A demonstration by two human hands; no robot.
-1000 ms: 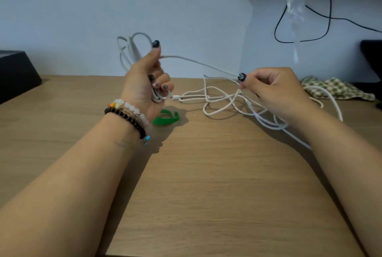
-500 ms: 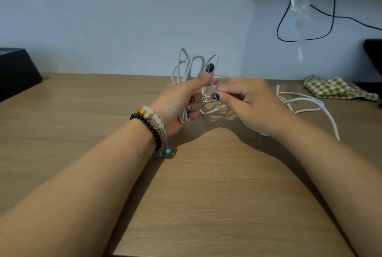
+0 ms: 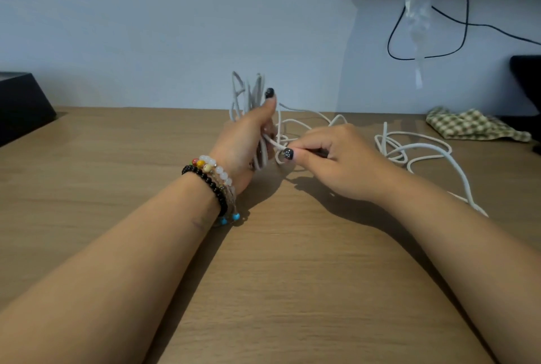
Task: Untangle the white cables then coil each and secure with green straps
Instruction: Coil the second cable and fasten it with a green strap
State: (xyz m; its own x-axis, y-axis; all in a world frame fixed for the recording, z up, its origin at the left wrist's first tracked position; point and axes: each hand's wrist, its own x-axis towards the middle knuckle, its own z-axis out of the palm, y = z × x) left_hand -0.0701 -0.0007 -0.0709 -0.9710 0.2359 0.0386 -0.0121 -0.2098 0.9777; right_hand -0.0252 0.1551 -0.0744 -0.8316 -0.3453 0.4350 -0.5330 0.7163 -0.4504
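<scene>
L hand [image 3: 245, 141] w/ beaded bracelets [image 3: 213, 179] at the wrist: fingers curled round a bunch of thin white cable loops [image 3: 248, 94], thumb up along them, dark nail on top. Loops stand up above the fist, roughly upright, over the brown wood-grain worktop [image 3: 278, 290]. R hand [image 3: 330, 159] just beside the L, nearly touching: thumb + forefinger pinch one white strand close to the L palm, other fingers folded under. So both grips are closed on cable, L round the bundle, R pinching a single strand.

Rest of the white cable lies loose on the worktop behind and to the R of the R hand, in tangled loops [image 3: 409, 150], one long run [image 3: 462, 179] trailing toward the near R past the R forearm. Can't tell how many separate cables there are.

Far R: crumpled green-checked cloth [image 3: 474, 126] on the worktop. Far L: black box [image 3: 20, 103]. On the wall, a thin black wire [image 3: 395, 33] and hanging clear plastic film [image 3: 418, 12].
</scene>
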